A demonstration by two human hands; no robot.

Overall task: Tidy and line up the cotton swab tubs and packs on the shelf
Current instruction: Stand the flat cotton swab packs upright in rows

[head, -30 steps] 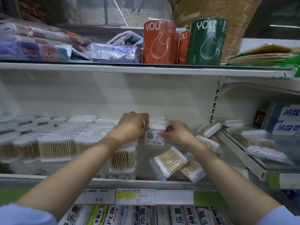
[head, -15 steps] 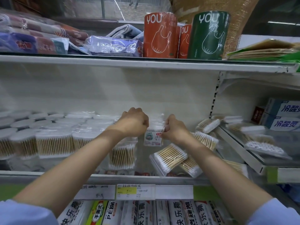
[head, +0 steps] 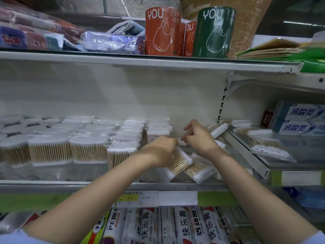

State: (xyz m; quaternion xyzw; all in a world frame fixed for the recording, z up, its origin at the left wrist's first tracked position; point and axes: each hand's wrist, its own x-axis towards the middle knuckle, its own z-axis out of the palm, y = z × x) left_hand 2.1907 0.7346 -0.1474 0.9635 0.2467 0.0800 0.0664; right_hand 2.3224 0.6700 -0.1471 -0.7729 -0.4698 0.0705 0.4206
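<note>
Both hands' grip unclear (blurred): left hand [head: 162, 150] and right hand [head: 198, 136] meet over the loose packs [head: 177, 163] at 5 o'clock of the upright rows [head: 88, 148]; we should stand each pack flush.

Cotton swab packs [head: 178, 163]: tan sticks, white tips. Upper shelf: orange roll [head: 162, 31], green roll [head: 215, 32], white bag outlines.

Open gap [head: 177, 127] behind hands; loose packs [head: 179, 163] seemingly block front.

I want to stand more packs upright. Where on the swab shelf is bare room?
Bare shelf lies behind the hands, between the upright packs and the right upright. Left of that, tubs stand crowded; loose packs clutter the front right.
</note>
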